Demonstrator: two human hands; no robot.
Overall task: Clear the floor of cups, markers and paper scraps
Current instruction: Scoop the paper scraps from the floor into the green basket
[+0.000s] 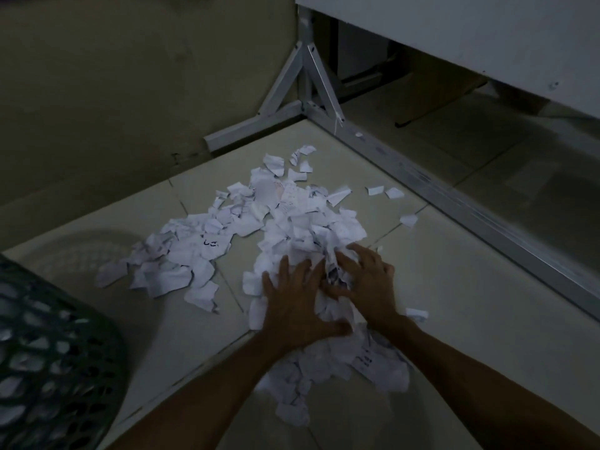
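A big heap of torn white paper scraps [279,219] covers the pale floor tiles in the middle of the view. My left hand [297,298] lies on the near part of the heap with fingers spread and fairly straight, pressing the scraps. My right hand [368,280] is beside it, its fingers curled into a bunch of scraps [332,271] squeezed between both hands. More scraps [341,368] lie under and between my forearms. No cups or markers are in view.
A dark green mesh basket [48,362] holding some scraps stands at the lower left. A grey metal table frame [422,177] runs along the floor from the back centre to the right, under a white tabletop [487,37]. Loose scraps [376,190] lie near the frame.
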